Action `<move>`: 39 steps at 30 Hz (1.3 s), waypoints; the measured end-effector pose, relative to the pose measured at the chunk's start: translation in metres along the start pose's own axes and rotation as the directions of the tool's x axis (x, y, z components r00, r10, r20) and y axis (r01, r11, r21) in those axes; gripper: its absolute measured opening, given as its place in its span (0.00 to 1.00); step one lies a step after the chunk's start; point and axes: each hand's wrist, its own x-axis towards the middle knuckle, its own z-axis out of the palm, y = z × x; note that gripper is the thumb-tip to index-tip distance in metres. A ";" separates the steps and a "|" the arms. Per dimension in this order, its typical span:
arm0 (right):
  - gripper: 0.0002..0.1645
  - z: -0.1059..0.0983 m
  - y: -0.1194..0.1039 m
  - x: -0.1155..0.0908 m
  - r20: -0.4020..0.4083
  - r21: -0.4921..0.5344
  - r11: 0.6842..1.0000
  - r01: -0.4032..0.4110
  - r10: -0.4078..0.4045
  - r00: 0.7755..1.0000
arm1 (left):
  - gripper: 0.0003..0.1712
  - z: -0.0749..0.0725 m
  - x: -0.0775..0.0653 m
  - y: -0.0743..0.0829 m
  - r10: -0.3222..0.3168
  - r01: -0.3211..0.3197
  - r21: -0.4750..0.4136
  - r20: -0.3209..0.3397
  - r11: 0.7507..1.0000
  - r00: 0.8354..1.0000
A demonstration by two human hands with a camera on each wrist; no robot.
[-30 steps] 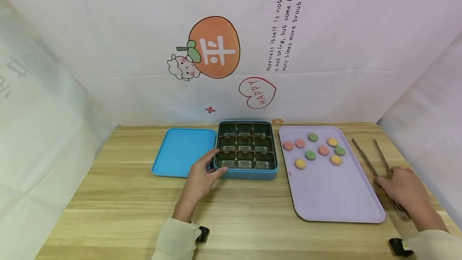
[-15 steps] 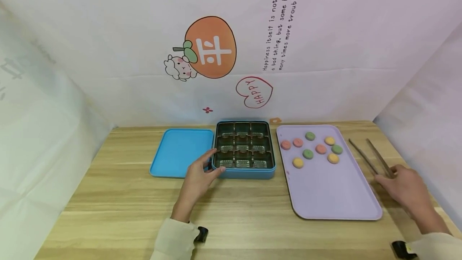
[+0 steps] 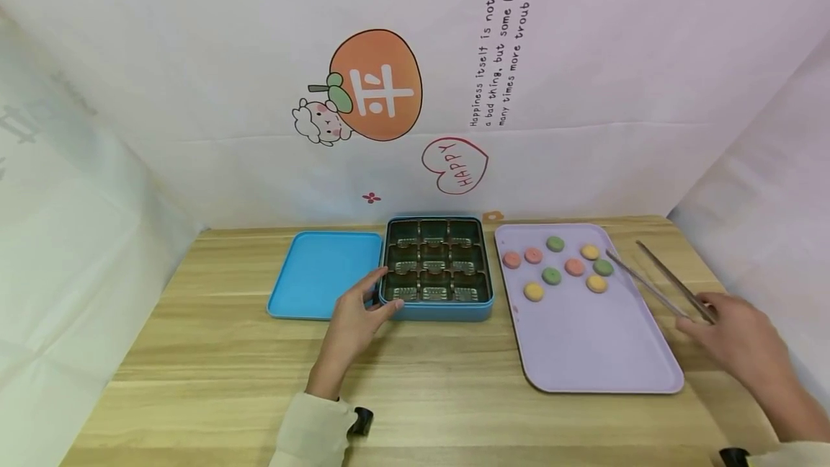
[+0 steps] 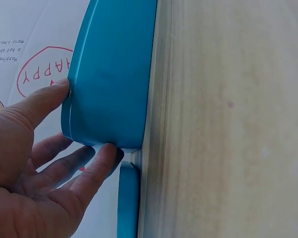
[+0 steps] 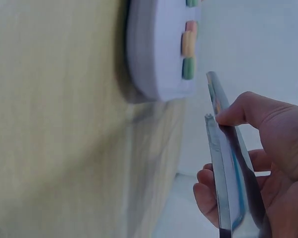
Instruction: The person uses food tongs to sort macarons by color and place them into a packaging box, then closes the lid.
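Observation:
Metal tongs (image 3: pixel 668 272) are gripped by my right hand (image 3: pixel 739 337) at the table's right side, their two arms spread apart. One tip lies over the right edge of the lilac tray (image 3: pixel 596 352), near a green macaron-like sweet (image 3: pixel 603 267); nothing is between the tips. In the right wrist view the thumb presses one arm of the tongs (image 5: pixel 221 173), with fingers behind. My left hand (image 3: pixel 353 323) touches the front left corner of a blue tin (image 3: pixel 444 312), thumb at the rim and extended fingers along its side. The tin holds a dark divided insert (image 3: pixel 434 258) with bare compartments.
Several pink, green and yellow sweets (image 3: pixel 534 292) are scattered over the tray's far half. A blue lid (image 3: pixel 324 276) lies left of the tin. A printed white cloth (image 3: pixel 259 179) hangs behind the wooden table (image 3: pixel 214 352), with white cloth at both sides.
My right hand has raised the tongs off the table and swung them leftward, bringing one tip over the tray. The left hand stays at the tin. The whole view has shifted slightly.

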 end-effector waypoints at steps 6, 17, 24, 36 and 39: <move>0.21 0.000 -0.015 -0.002 -0.067 -0.030 0.994 0.109 -0.111 0.992 | 0.39 0.000 0.000 0.001 0.007 -0.007 0.001 -0.004 1.000 1.000; 0.27 -0.002 -0.024 0.000 0.062 -0.062 0.990 0.124 -0.120 0.991 | 0.40 0.000 0.000 0.001 0.020 -0.020 0.002 -0.005 1.000 1.000; 0.27 0.000 -0.026 0.002 0.093 -0.067 0.988 0.138 -0.131 0.987 | 0.40 0.000 0.000 0.000 0.029 -0.029 -0.013 0.001 0.999 1.000; 0.06 0.004 -0.034 -0.001 0.074 -0.073 0.979 0.192 -0.187 0.980 | 0.40 -0.001 0.000 -0.001 0.030 -0.030 -0.015 0.002 0.999 1.000; 0.10 0.006 -0.034 -0.003 0.043 -0.081 0.976 0.200 -0.197 0.979 | 0.40 0.000 0.000 -0.001 0.036 -0.036 -0.015 0.002 0.999 0.999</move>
